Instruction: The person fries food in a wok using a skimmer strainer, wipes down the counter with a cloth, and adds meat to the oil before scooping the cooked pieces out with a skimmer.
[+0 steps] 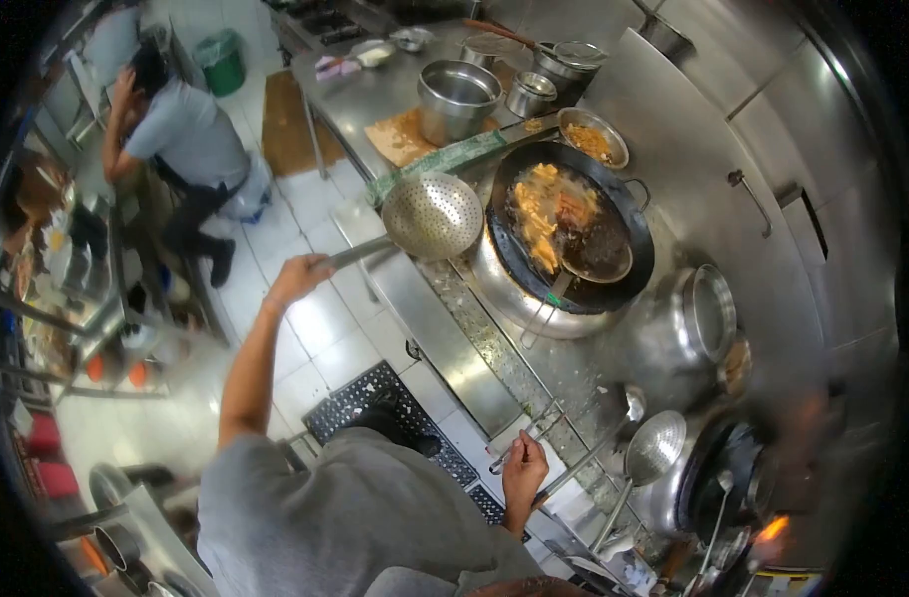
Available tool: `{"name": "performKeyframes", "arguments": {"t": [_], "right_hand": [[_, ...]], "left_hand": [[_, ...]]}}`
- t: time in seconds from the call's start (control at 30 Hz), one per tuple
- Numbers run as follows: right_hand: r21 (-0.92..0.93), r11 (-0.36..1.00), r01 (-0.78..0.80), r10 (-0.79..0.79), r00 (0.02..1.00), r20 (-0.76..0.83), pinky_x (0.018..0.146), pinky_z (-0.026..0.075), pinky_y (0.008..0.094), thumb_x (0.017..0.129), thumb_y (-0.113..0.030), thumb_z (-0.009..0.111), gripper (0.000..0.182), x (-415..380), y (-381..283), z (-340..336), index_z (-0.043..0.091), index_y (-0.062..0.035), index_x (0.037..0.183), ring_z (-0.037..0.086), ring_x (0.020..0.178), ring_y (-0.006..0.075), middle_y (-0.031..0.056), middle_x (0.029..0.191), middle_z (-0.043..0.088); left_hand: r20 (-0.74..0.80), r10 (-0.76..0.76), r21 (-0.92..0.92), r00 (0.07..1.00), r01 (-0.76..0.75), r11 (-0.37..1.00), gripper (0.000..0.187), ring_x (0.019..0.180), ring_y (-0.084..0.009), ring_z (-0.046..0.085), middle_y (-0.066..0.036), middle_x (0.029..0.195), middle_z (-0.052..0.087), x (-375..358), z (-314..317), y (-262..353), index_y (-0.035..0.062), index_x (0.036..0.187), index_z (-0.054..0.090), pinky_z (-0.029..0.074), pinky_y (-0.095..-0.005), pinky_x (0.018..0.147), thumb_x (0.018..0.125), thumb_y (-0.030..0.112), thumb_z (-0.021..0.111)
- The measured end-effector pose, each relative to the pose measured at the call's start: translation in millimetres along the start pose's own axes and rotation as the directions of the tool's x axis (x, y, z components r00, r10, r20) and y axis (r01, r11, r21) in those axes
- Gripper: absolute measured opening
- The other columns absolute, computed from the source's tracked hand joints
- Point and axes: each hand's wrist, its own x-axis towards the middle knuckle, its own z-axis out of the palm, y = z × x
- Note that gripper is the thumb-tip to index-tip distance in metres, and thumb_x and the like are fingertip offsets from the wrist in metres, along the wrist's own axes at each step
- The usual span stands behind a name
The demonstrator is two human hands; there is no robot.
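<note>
The big holey scoop [433,216] hangs in the air just left of the black wok [574,227]. Its round bowl is tipped toward the camera and looks empty. Its long handle runs down toward 8 o'clock into the left hand [297,278]. That hand is curled tight around the end of the handle, with the arm stretched out.

The wok sits at about 1 o'clock from the middle of the view. Golden fried food [544,214] floats in its dark oil. A ladle [594,261] rests inside the wok, with its handle sticking out over the rim toward 7 o'clock.

The right hand [523,476] is low, at about 5 o'clock. Its fingers are closed around a thin metal handle [519,445] by the stove edge. What that handle belongs to is hard to tell.

A second holey scoop [654,448] lies at 4 o'clock, near another dark wok [718,478] with a small flame [776,527] beside it. Steel pots [458,98] stand on the counter at 12 o'clock. A pan of yellow food [592,137] sits just above the wok. At 10 o'clock, well apart, another person in a grey shirt [191,134] bends over a shelf.
</note>
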Motion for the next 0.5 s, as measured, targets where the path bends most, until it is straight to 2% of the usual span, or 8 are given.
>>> {"name": "performKeyframes", "arguments": {"t": [0.03, 0.07, 0.1, 0.13, 0.27, 0.3, 0.37, 0.5], "right_hand": [[0.023, 1.0, -0.003, 0.003, 1.0, -0.003, 0.062, 0.048, 0.0259, 0.093, -0.009, 0.057, 0.021, 1, 8, 0, 0.065, 0.0046, 0.107, 0.059, 0.069, 0.0122, 0.0086, 0.08, 0.062], [0.099, 0.995, -0.024, 0.026, 1.0, -0.014, 0.063, 0.048, 0.0259, 0.093, -0.01, 0.057, 0.021, 3, 19, 3, 0.065, 0.0043, 0.107, 0.059, 0.069, 0.0122, 0.0085, 0.081, 0.062], [0.176, 0.983, -0.045, 0.049, 0.999, -0.023, 0.063, 0.048, 0.0258, 0.093, -0.01, 0.057, 0.021, 3, 26, 6, 0.065, 0.004, 0.107, 0.059, 0.069, 0.0122, 0.0084, 0.082, 0.062], [0.237, 0.967, -0.096, 0.099, 0.995, -0.002, 0.06, 0.05, 0.031, 0.091, -0.007, 0.056, 0.021, 6, 17, 4, 0.065, 0.0057, 0.105, 0.063, 0.07, 0.0219, 0.0156, 0.083, 0.063], [0.231, 0.973, -0.026, 0.028, 1.0, -0.006, 0.062, 0.05, 0.0322, 0.091, -0.007, 0.056, 0.021, 19, 16, 3, 0.065, 0.0051, 0.105, 0.063, 0.071, 0.0235, 0.0166, 0.086, 0.063], [0.236, 0.971, -0.037, 0.036, 0.999, 0.009, 0.062, 0.05, 0.0322, 0.091, -0.007, 0.056, 0.021, 20, 19, 5, 0.065, 0.0051, 0.105, 0.063, 0.071, 0.0235, 0.0166, 0.086, 0.063], [0.181, 0.979, 0.09, -0.082, 0.995, -0.05, 0.064, 0.05, 0.0262, 0.093, -0.008, 0.056, 0.021, 23, 29, 8, 0.064, 0.0046, 0.108, 0.061, 0.072, 0.0136, 0.0109, 0.086, 0.063], [0.065, 0.996, 0.06, -0.059, 0.998, -0.014, 0.066, 0.05, 0.0272, 0.093, -0.006, 0.054, 0.021, 21, 20, 0, 0.064, 0.0045, 0.109, 0.061, 0.075, 0.015, 0.0134, 0.088, 0.063]], "left_hand": [[-0.006, -0.064, -0.045, 0.998, 0.064, 0.997, 0.045, 0.079, -0.0198, 0.065, -0.016, 0.087, 0.069, -11, -3, 2, 0.0011, 0.117, 0.063, 0.05, -0.0311, 0.075, 0.082, 0.028, 0.068], [-0.047, -0.029, -0.081, 0.998, 0.025, 0.996, 0.052, 0.06, -0.0097, 0.057, -0.005, 0.076, 0.062, -14, 3, -26, 0.0013, 0.123, 0.059, 0.045, -0.0254, 0.05, 0.084, 0.033, 0.069], [-0.065, -0.067, -0.109, 0.996, 0.059, 0.992, 0.057, 0.061, -0.0104, 0.057, -0.005, 0.079, 0.063, -24, 2, -32, 0.0009, 0.128, 0.055, 0.045, -0.025, 0.049, 0.083, 0.032, 0.07], [-0.07, -0.13, -0.152, 0.989, 0.119, 0.981, 0.06, 0.061, -0.0107, 0.057, -0.005, 0.08, 0.063, -37, 1, -36, -0.0003, 0.13, 0.052, 0.044, -0.0245, 0.048, 0.082, 0.031, 0.071], [0.031, -0.373, -0.13, 0.927, 0.374, 0.918, 0.067, 0.06, -0.0123, 0.057, -0.01, 0.084, 0.065, -88, 5, -82, -0.0048, 0.133, 0.045, 0.045, -0.0242, 0.047, 0.081, 0.028, 0.072], [0.021, -0.339, -0.192, 0.94, 0.337, 0.922, 0.058, 0.054, -0.0135, 0.057, -0.007, 0.068, 0.061, -99, 11, -108, -0.0041, 0.126, 0.051, 0.044, -0.0267, 0.041, 0.081, 0.025, 0.073], [0.036, -0.355, -0.34, 0.934, 0.345, 0.875, 0.052, 0.054, -0.0145, 0.057, -0.007, 0.068, 0.061, -115, 15, -133, -0.0034, 0.122, 0.055, 0.043, -0.0262, 0.041, 0.082, 0.024, 0.072], [0.085, -0.426, -0.136, 0.901, 0.434, 0.891, 0.053, 0.06, -0.0163, 0.061, -0.013, 0.082, 0.066, -92, 4, -129, -0.0049, 0.124, 0.054, 0.048, -0.0289, 0.046, 0.083, 0.025, 0.068]]}}
